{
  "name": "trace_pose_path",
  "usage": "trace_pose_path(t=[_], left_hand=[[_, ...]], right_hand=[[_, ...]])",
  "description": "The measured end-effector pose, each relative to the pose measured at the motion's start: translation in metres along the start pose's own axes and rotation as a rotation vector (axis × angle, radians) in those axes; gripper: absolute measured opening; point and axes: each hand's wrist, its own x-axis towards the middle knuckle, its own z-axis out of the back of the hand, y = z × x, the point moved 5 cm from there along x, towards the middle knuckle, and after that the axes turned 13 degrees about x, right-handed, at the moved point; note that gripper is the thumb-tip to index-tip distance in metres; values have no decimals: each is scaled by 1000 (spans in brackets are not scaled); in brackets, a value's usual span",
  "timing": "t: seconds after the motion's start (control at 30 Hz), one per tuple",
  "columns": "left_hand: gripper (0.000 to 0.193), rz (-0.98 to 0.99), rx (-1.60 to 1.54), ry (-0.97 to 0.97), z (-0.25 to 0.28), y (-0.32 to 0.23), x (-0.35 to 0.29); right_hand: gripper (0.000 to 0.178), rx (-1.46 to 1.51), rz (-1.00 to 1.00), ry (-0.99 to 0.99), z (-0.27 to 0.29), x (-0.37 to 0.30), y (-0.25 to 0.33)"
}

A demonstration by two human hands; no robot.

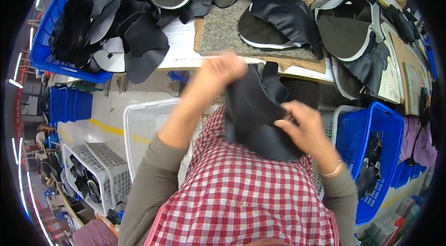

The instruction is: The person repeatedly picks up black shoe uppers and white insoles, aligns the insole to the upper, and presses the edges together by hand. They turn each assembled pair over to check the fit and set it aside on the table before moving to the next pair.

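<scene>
In front of my apron hangs a black leather-like shoe upper (260, 120), with a curved opening at its top and a wide flap below. My right hand (304, 127) is closed on its right edge, thumb and fingers pinching the material. At the upper left edge of the piece, my left hand (220, 76) is raised and curled closed, blurred by motion. What its fingers hold, if anything, is hidden. Just beyond, on the worktable, lies another black shoe upper (292, 18) with a dark lining and white edge. A similar lined upper (346, 30) overlaps the table's edge to its right.
A grey stone slab (218, 32) lies on the worktable. At the left, a blue crate (39, 58) overflows with black pieces. White crates (134, 120) (111, 183) stand below at the left. A tilted blue crate (390, 162) with dark pieces stands by my right arm.
</scene>
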Motion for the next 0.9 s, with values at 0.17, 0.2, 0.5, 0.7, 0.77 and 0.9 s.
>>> trace_pose_path(t=[0.17, 0.2, 0.5, 0.7, 0.77, 0.9], left_hand=[[34, -405, -223, -167, 121, -24, 43], [35, -354, -288, -108, 118, -2, 46], [55, -45, -591, 270, -27, 139, 65], [59, -127, -68, 294, 36, 71, 44], [53, -193, 196, 491, 11, 73, 39], [37, -152, 190, 691, -59, 88, 49]], right_hand=[[17, 316, 258, -112, 92, 39, 69], [23, 110, 197, -200, 98, 52, 60], [37, 684, -17, 394, 0, 85, -37], [50, 485, -427, 422, 89, 44, -89], [54, 317, -468, 481, 92, 36, -99], [46, 197, -557, 341, 86, 37, -82]])
